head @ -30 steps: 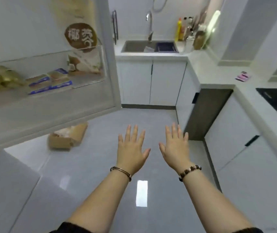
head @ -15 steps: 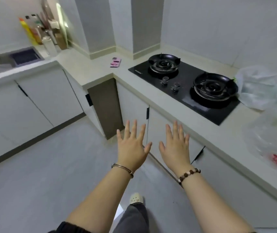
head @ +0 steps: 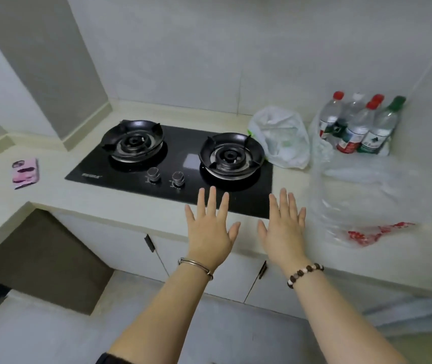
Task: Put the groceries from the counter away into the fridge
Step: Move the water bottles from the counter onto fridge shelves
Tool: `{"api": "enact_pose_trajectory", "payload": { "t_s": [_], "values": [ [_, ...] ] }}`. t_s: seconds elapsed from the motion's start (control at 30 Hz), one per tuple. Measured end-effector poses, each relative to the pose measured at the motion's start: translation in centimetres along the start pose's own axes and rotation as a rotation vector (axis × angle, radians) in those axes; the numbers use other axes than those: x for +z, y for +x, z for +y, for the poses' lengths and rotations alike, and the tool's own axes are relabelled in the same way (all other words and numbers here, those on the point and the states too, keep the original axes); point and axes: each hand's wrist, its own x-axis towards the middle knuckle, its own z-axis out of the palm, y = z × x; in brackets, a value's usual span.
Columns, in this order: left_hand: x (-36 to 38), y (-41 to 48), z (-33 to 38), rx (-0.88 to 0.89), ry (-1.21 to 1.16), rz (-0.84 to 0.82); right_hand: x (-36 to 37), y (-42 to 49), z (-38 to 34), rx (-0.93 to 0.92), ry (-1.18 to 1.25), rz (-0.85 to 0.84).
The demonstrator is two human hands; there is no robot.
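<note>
My left hand (head: 209, 229) and my right hand (head: 283, 229) are held out flat, palms down and fingers spread, over the front edge of the counter (head: 120, 206); both hold nothing. Right of my right hand a large clear plastic bag (head: 362, 203) with red print lies on the counter. Behind it several water bottles (head: 356, 127) with red, white and green caps stand in the back right corner. A white plastic bag (head: 280, 137) sits beside the stove's right burner. The fridge is out of view.
A black two-burner gas hob (head: 180, 158) with two knobs fills the middle of the counter. A pink phone (head: 25, 173) lies on the counter to the left. White cabinet doors (head: 130, 248) run below, and a dark recess (head: 38, 258) opens at lower left.
The view has swung right from the open fridge door and sink to the hob and groceries. My hands stay spread and empty in the same pose.
</note>
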Motion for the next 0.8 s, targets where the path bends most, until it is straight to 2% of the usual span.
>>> {"api": "enact_pose_trajectory", "payload": {
  "t_s": [0.3, 0.47, 0.8],
  "values": [
    [1.0, 6.7, 5.9, 0.228, -0.138, 0.084, -2.3, 1.9, 5.2, 0.211, -0.029, 0.113],
    [0.8, 10.5, 10.3, 0.301, -0.138, 0.075, -3.1, 4.3, 8.7, 0.288, -0.009, 0.151],
    [1.5, 20.2, 19.5, 0.325, -0.108, 0.040, -4.8, 12.3, 19.1, 0.324, 0.033, 0.139]
  ]
}}
